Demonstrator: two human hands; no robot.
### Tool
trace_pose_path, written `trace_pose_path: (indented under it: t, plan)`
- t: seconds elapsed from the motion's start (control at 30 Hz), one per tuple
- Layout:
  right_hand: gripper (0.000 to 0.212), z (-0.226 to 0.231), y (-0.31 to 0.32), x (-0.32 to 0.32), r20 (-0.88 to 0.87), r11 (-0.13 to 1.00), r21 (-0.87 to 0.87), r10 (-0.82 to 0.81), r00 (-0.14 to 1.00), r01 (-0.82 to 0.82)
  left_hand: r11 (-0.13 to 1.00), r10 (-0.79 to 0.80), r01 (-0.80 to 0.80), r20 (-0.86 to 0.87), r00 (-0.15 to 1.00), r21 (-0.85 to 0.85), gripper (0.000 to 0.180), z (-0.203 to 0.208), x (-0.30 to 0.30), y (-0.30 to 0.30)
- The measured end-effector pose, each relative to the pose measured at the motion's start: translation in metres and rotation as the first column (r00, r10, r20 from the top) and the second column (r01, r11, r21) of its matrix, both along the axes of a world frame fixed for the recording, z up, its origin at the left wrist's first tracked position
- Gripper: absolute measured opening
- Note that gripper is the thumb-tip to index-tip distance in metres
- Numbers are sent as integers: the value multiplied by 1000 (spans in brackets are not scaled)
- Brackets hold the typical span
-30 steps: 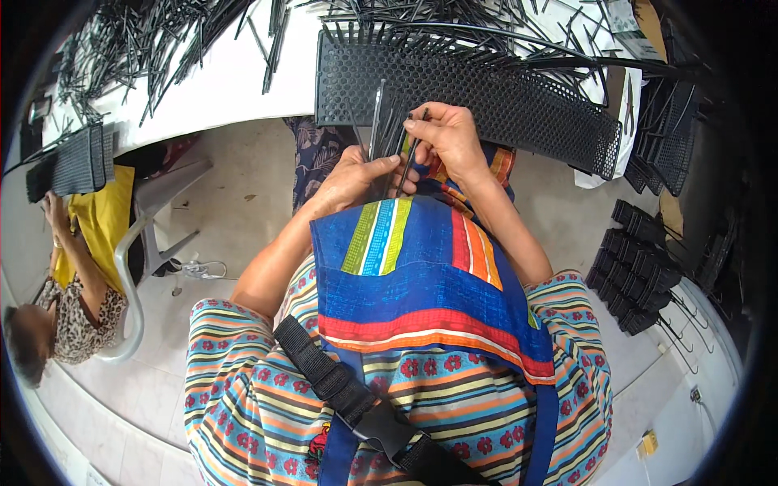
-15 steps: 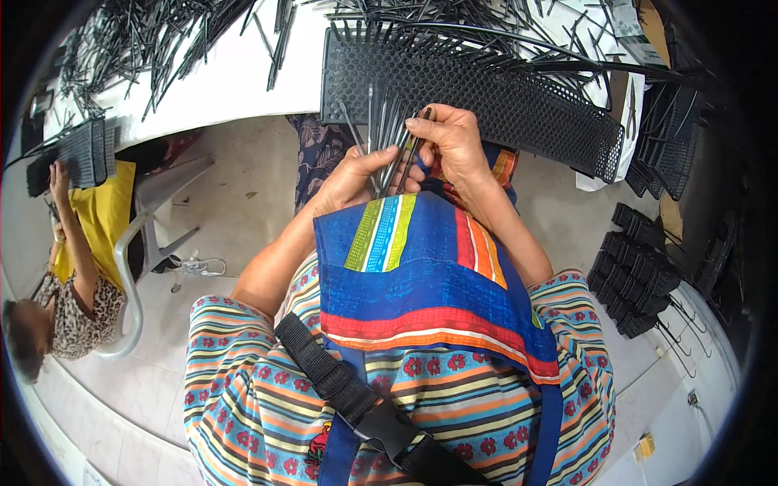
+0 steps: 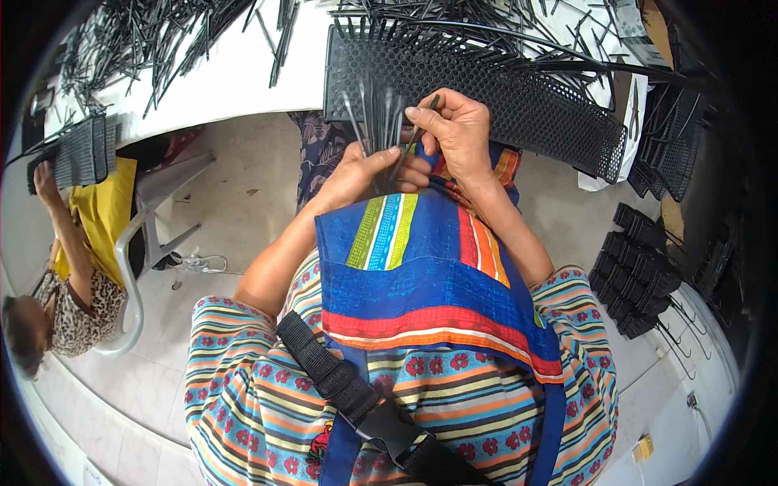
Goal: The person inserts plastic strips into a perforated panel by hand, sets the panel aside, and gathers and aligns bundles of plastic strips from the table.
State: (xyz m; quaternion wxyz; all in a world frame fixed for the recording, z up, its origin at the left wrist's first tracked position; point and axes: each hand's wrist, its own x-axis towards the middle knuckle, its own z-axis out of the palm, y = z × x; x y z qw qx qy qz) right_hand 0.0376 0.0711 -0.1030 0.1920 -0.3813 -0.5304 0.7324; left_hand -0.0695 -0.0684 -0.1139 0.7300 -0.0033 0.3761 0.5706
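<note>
My left hand (image 3: 362,172) is closed around a bundle of thin black sticks (image 3: 375,121), which fan upward and are blurred at their tops. Just to its right, my right hand (image 3: 460,134) pinches a single dark stick (image 3: 416,134) between thumb and fingers. That stick slants down toward the fingers of my left hand. Beyond both hands lies a long black perforated tray (image 3: 486,97) with a honeycomb of holes. Several black sticks (image 3: 389,31) stand in the holes along its far edge.
Loose black sticks (image 3: 162,49) are heaped over the white table (image 3: 219,93). Stacked black pieces with wire hooks (image 3: 636,271) stand at the right. More perforated trays (image 3: 674,130) lean at the far right. A co-worker (image 3: 73,243) sits at the left beside a grey chair (image 3: 130,259).
My right hand has lifted slightly, drawing its stick a little away from the bundle. The bundle in my left hand has shifted and blurred. The co-worker's hand has moved slightly.
</note>
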Motion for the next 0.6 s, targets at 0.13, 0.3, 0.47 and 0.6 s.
trace_pose_path:
  t: [0.13, 0.3, 0.47, 0.6]
  plan:
    - [11, -21, 0, 8, 156, 995, 86, 41, 987, -55, 1000, -12, 14, 128, 992, -16, 32, -12, 2, 0]
    - [18, -10, -5, 4, 345, 956, 247, 68, 936, -161, 995, -98, 98, 34, 995, -9, 30, -18, 1, -2]
    - [40, 7, 18, -8, 125, 830, 554, 4, 992, -74, 984, -171, 170, 28, 985, 54, 32, -7, -3, -6]
    - [54, 4, 34, -23, -40, 818, 389, 476, 879, -425, 966, -229, 217, 77, 970, 138, 37, 0, -3, -1]
